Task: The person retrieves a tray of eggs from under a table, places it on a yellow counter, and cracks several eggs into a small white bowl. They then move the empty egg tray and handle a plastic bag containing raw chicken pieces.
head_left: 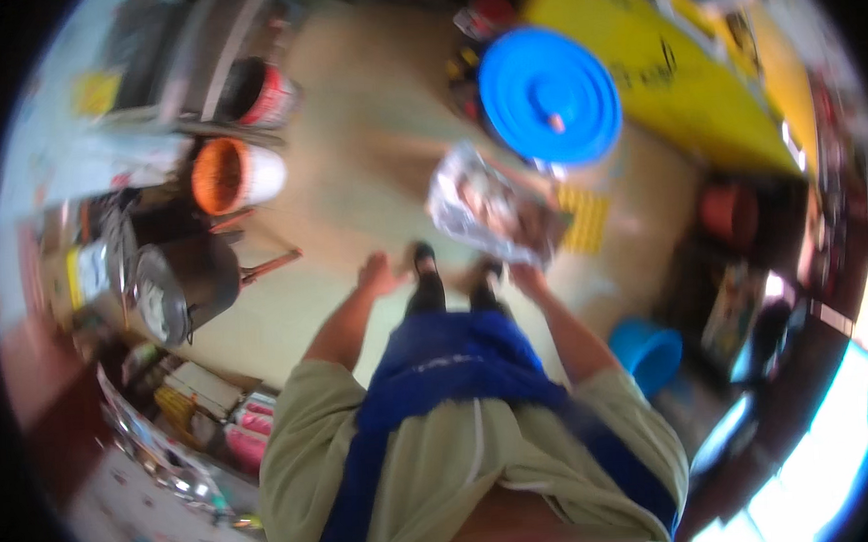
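A clear plastic bag [489, 206] with pale and brownish contents, too blurred to name, hangs or rests in front of me, right of my feet. My right hand [527, 279] is at the near right edge of the bag and appears closed on it. My left hand [381, 275] is held out to the left of my feet, apart from the bag. It looks loosely open and holds nothing I can see, though motion blurs the fingers. Beyond the bag stands a large round container with a blue lid [550, 96].
A yellow mat-like piece [585, 219] lies right of the bag. Along the left are an orange-lined white bucket [241, 175], a dark lidded pot [185, 290] and a red bucket [269, 96]. To the right are a blue bucket [646, 354] and a yellow panel [658, 67].
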The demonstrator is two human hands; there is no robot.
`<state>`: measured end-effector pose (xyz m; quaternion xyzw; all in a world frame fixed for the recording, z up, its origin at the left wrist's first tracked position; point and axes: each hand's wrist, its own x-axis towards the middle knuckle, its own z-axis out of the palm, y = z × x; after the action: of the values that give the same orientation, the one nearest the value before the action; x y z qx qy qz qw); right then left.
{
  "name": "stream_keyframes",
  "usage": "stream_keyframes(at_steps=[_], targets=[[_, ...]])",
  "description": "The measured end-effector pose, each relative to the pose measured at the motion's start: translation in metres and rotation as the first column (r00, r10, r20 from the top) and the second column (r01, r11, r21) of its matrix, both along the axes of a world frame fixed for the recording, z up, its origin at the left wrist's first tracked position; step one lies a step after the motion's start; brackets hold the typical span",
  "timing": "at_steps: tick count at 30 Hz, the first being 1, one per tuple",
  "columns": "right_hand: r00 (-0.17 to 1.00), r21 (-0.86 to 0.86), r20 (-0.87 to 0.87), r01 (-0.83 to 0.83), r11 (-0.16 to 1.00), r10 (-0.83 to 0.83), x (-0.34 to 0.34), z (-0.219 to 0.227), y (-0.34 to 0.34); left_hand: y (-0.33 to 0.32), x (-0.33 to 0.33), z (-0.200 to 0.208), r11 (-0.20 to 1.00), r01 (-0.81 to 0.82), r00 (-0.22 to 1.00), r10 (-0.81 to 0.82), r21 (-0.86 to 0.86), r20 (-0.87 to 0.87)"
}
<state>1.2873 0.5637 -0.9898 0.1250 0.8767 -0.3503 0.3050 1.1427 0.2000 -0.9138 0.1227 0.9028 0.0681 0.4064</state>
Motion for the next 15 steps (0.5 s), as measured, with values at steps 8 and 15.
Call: stream_keyframes(at_steps=[8, 15], targets=[[0.814, 0.197, 0.214, 0.506, 0.84, -0.541, 0.043, -0.099, 0.024, 0.068, -0.072, -0.118, 0.965, 0.107, 0.987, -0.074, -0.238, 0.141], [0.598, 0.332, -0.07, 0.769, 0.547, -0.798, 0.011, -0.246, 0.086, 0.127, -0.139, -0.285, 0.94, -0.339, 0.94, 0.337, -0.035, -0.05]])
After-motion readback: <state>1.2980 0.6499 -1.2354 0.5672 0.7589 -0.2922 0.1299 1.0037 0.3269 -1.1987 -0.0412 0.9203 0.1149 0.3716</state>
